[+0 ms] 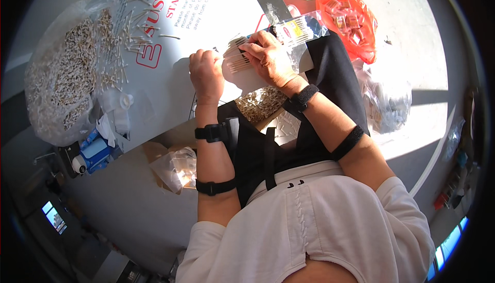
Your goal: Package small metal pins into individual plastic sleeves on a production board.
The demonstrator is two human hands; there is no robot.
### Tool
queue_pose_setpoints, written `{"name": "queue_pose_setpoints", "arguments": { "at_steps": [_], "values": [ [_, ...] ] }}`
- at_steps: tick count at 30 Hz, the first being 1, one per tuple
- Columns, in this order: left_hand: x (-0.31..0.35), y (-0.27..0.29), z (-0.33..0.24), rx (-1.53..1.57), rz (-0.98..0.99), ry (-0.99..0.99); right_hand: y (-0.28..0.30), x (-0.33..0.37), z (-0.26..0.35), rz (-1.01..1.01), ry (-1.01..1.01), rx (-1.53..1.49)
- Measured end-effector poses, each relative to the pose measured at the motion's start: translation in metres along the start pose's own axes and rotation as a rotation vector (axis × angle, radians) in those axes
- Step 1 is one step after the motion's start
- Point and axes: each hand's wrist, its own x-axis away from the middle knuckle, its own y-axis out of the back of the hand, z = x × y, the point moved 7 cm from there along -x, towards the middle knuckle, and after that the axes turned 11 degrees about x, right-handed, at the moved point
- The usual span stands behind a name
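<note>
My right hand point(269, 59) is closed on a flat clear packet of cotton swabs at the table's near right edge. The packet's labelled end point(296, 29), yellow, white and red, sticks out to the right of the hand. A row of cotton swabs point(236, 62) lies side by side to the left of my right fingers. Just left of that row is my left hand point(206, 74), its fingers curled in. Whatever they may grip is hidden. Loose cotton swabs point(124, 69) are scattered on the table farther left, beside a big clear bag full of swabs point(64, 77).
The white table point(160, 102) carries printed film. Below its edge, a box of swabs point(260, 102) sits between my legs. A red plastic bag with small packs point(348, 22) and a clear bag point(389, 102) lie at right. A blue pack point(95, 154) stands at the left corner.
</note>
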Motion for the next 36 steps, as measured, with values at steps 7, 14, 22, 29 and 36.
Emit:
{"name": "queue_pose_setpoints", "arguments": {
  "at_steps": [7,14,22,29,36],
  "values": [
    [0.019,0.031,0.004,0.246,-0.046,0.139,0.005,0.001,0.002,0.023,-0.025,-0.003],
    [0.047,0.008,-0.036,0.327,0.223,0.084,0.02,0.005,-0.017,-0.062,-0.2,-0.268],
    [0.003,0.018,-0.012,0.118,-0.105,0.063,0.026,0.007,-0.016,-0.092,-0.263,-0.313],
    [-0.046,0.057,0.09,-0.088,-0.272,0.824,0.021,0.013,-0.013,-0.062,-0.169,-0.237],
    [-0.08,0.047,0.108,-0.343,-0.11,0.828,0.018,0.012,-0.013,-0.063,-0.163,-0.236]
  ]
}}
